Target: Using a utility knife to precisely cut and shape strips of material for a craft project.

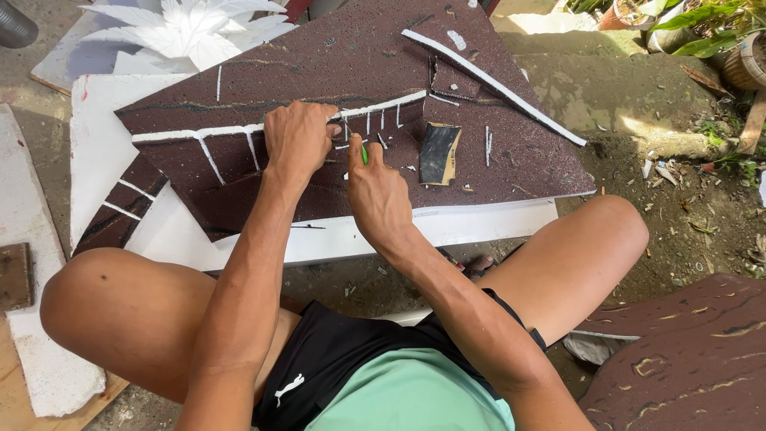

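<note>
Here, pressing left hand [299,137] flat on brown-painted foam panel [319,72], gripping green-handled cutter [365,154] in right hand [375,191] just beside, groove running leftward-rightward.

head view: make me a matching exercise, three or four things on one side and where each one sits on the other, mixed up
Things:
1. left hand
2. right hand
3. sanding block
4. white foam flower

Places:
a. lying loose on the brown painted foam panel, right of both hands
b. top left, beyond the panel
c. pressed flat on the panel by the white cut line
d. gripping a small green-handled tool at the groove

Pairs: 1-c, 2-d, 3-a, 4-b
</note>
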